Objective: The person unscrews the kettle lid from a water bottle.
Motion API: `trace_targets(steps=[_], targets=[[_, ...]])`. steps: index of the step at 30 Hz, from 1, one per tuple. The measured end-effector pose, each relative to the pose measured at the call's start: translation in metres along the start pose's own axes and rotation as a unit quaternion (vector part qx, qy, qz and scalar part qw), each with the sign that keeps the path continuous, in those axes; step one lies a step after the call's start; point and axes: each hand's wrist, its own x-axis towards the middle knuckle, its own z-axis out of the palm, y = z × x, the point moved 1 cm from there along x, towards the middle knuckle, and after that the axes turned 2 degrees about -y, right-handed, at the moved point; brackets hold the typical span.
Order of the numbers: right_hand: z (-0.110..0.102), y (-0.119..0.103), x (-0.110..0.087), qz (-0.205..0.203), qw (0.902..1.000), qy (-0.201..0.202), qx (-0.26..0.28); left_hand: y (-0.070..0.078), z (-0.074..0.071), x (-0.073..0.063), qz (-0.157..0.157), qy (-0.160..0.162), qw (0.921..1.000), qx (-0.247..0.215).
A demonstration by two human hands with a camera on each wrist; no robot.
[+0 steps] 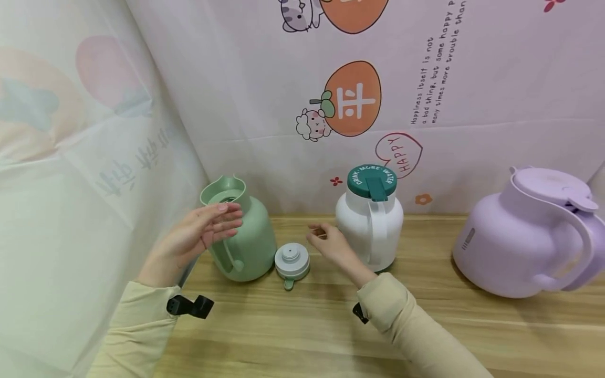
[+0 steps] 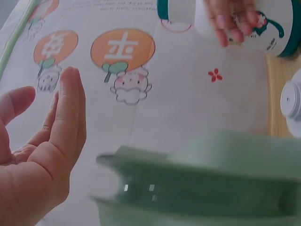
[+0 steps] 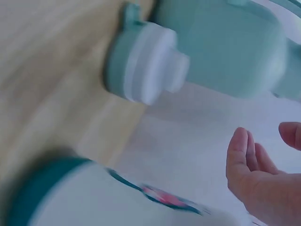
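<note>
A green jug (image 1: pixel 257 241) stands on the wooden table with its lid off and its mouth facing up. My left hand (image 1: pixel 200 231) is raised in front of it, fingers extended and holding nothing. In the left wrist view that hand (image 2: pixel 47 146) appears beside the blurred jug mouth (image 2: pixel 207 188). The jug's lid (image 1: pixel 292 262) lies upside down on the table, its pale stopper upward. Just left of the white jug (image 1: pixel 350 223) is my right hand (image 1: pixel 333 244), fingers loosely bent around nothing; the right wrist view shows this hand (image 3: pixel 263 174) empty too.
The white jug wears a dark green lid (image 1: pixel 372 181) and its handle points toward me. Farther right stands a lidded purple jug (image 1: pixel 501 241). A printed cloth (image 1: pixel 264 105) hangs behind the table (image 1: pixel 302 331) and along its left side.
</note>
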Motion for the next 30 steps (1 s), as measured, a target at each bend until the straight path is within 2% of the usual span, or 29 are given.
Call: trace_targets(steps=[2, 7, 14, 23, 26, 30], targets=[[-0.01, -0.01, -0.001, -0.015, 0.9997, -0.013, -0.012, 0.0, 0.009, 0.004, -0.004, -0.005, 0.9999, 0.011], [-0.037, -0.033, -0.006, -0.046, 0.9977, -0.033, -0.036, -0.009, 0.026, 0.017, -0.003, -0.018, 0.9998, 0.003], [-0.073, -0.059, -0.013, -0.06, 0.9968, -0.043, -0.032, -0.028, 0.049, 0.036, -0.013, -0.047, 0.9987, -0.015], [-0.115, -0.071, -0.016, -0.057, 0.9983, 0.011, 0.01, -0.052, 0.073, 0.054, -0.022, -0.07, 0.9952, -0.065], [-0.128, -0.07, -0.015, -0.056, 0.9974, 0.041, 0.021, -0.058, 0.082, 0.059, -0.027, -0.077, 0.9937, -0.076], [-0.143, -0.066, -0.013, -0.06, 0.9942, 0.089, 0.009, -0.064, 0.096, 0.069, -0.036, -0.091, 0.9907, -0.095]])
